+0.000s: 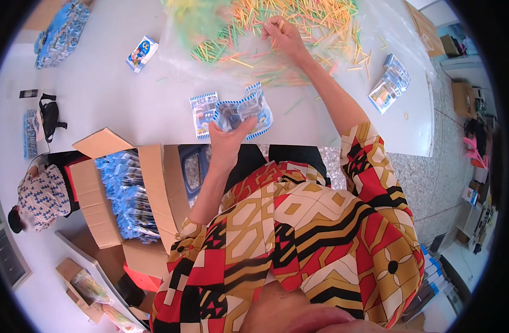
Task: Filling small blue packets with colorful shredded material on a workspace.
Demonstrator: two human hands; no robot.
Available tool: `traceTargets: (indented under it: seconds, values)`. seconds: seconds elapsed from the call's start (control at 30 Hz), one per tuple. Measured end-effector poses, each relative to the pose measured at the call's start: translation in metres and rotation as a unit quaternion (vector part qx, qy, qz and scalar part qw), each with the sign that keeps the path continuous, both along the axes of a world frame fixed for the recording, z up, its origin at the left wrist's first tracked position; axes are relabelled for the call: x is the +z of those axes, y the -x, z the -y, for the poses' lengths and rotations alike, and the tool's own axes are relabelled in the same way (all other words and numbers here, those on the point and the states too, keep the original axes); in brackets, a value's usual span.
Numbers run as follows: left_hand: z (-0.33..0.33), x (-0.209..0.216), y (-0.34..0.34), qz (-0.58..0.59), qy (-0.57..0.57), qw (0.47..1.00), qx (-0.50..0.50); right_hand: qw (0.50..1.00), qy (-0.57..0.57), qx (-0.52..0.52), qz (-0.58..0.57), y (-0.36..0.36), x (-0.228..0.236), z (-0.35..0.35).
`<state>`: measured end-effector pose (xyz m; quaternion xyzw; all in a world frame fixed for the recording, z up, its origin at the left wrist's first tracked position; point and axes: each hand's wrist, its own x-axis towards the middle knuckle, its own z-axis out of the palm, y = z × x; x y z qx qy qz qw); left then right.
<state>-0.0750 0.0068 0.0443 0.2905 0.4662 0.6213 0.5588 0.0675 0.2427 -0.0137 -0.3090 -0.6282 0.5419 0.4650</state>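
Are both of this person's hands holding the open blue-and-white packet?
No, only the left hand holds the packet, while the right hand is at the coloured sticks.

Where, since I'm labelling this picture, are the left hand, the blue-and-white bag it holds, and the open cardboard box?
Left hand [226, 142]: head view, back of the hand.
Blue-and-white bag [255, 105]: head view, upper part.
Open cardboard box [154, 191]: head view, right-hand flap.
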Motion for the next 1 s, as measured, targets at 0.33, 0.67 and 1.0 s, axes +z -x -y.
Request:
traceTargets:
  seconds: [0.33, 0.67, 1.0]
  values:
    - [-0.003, 0.004, 0.004, 0.002, -0.02, 1.0, 0.006, 0.995, -0.014, -0.098, -0.008, 0.03, -0.004, -0.001]
    - [-0.003, 0.007, 0.007, 0.001, -0.008, 1.0, 0.011, 0.995, -0.004, -0.085, 0.043, 0.021, 0.006, 0.011]
    - [-0.002, 0.0, 0.012, -0.047, -0.024, 0.999, -0.006, 0.953, -0.108, -0.242, 0.146, 0.036, -0.018, -0.004]
